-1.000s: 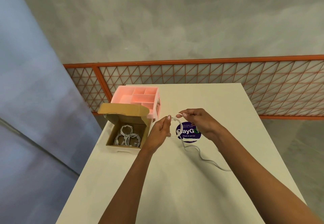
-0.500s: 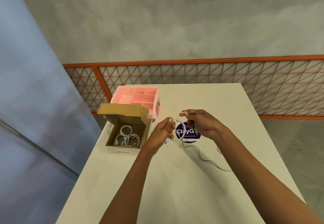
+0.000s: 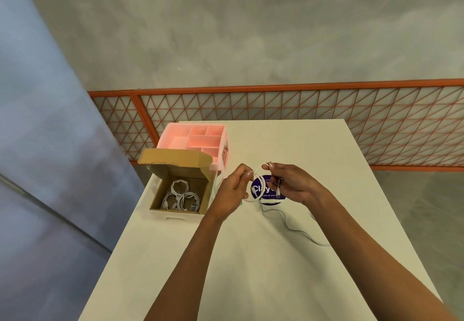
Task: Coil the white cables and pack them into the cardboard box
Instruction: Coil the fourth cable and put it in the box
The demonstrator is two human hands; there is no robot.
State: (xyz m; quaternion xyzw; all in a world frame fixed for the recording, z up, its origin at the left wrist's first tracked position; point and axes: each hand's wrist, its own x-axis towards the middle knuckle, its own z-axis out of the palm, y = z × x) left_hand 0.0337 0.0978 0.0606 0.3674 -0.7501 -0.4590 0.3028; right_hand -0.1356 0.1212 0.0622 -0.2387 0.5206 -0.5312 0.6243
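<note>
Above the middle of the white table [image 3: 251,258], both my hands hold one white cable [image 3: 258,187]. My left hand [image 3: 232,191] pinches the small loop on its left side. My right hand [image 3: 292,183] pinches the top of the loop and feeds cable onto it. The loose tail [image 3: 292,229] trails down over the table to the right. An open cardboard box [image 3: 160,196] sits at the table's left edge with several coiled white cables [image 3: 180,196] inside, its lid flap standing up at the back.
A pink compartment organiser [image 3: 195,141] stands just behind the box. A round purple sticker [image 3: 267,190] lies on the table under the loop. An orange mesh fence [image 3: 301,124] runs behind the table. The table drops off at left and right.
The loop has grown by another turn and the loose tail on the table has shortened. My right hand has shifted slightly down and toward my left hand.
</note>
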